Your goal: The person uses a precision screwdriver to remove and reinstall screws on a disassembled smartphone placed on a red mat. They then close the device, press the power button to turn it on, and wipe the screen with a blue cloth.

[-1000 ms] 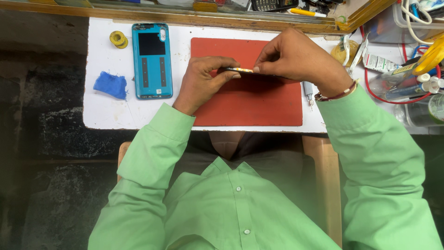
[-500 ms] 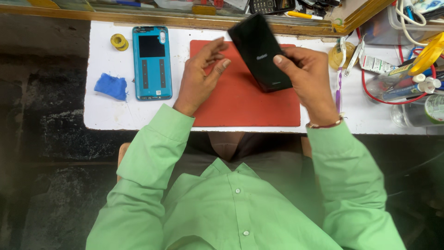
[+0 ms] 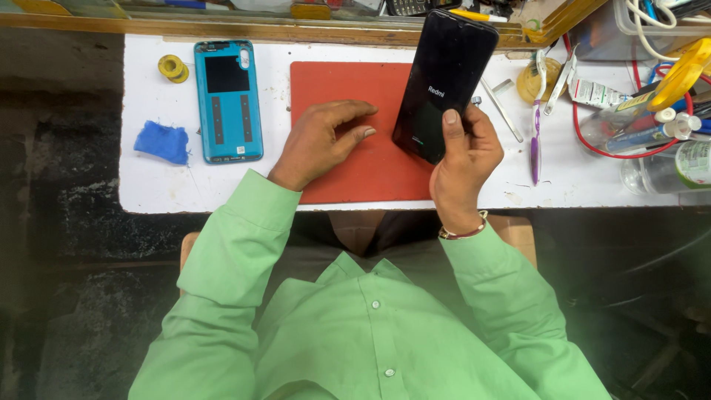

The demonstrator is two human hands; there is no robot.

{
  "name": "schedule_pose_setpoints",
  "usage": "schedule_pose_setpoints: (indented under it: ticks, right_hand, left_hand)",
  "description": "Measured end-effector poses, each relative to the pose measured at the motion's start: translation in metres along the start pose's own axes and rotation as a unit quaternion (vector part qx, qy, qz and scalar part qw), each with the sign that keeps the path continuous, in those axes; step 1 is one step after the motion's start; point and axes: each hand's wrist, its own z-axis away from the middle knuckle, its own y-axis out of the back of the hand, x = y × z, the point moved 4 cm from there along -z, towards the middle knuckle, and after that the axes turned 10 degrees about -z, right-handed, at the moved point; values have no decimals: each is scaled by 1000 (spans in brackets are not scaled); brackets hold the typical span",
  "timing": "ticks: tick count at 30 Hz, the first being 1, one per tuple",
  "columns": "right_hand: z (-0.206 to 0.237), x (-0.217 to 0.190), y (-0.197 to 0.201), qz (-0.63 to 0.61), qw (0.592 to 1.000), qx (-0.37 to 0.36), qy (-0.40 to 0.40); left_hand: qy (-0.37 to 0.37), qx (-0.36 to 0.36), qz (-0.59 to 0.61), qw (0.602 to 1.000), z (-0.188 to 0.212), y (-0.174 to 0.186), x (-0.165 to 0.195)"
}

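My right hand (image 3: pixel 463 159) grips a black smartphone (image 3: pixel 444 81) by its lower end and holds it tilted above the right side of the red work mat (image 3: pixel 348 81), thumb pressed on its dark screen. My left hand (image 3: pixel 322 141) rests on the mat with its fingers loosely curled and apart, holding nothing. A blue phone back cover (image 3: pixel 227 100) lies inner side up on the white bench (image 3: pixel 148 185), left of the mat.
A yellow tape roll (image 3: pixel 172 67) and a blue cloth (image 3: pixel 163 141) lie at the left. Right of the mat are metal tweezers (image 3: pixel 501 107), a purple-handled tool (image 3: pixel 535 144), tubes, bottles and a red cable (image 3: pixel 592 141). A wooden ledge (image 3: pixel 222 28) borders the far edge.
My right hand has lifted the phone, turned it from edge-on to screen toward me, and now holds it alone. My left hand has let go and dropped onto the mat.
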Motion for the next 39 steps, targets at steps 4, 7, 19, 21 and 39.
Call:
schedule_pose_setpoints:
  ticks: [4,7,19,21,39]
  right_hand:
    - [7,1,0,-6,1000,-14,14]
    - [8,1,-1,-14,1000,-12,15]
    - [-1,22,-17,-133,973,-31,-188]
    - [-3,24,-19,-137,969,-33,-202]
    - [-5,27,-20,-129,967,-45,-215]
  left_hand:
    - [-33,5,-12,999,0,-2,4]
    - [-23,0,-16,1000,-2,-3,6]
    - [67,-33,376,924,-7,-18,0]
    - [89,-32,389,916,-6,-17,-3]
    - [123,-29,382,915,-7,-15,0]
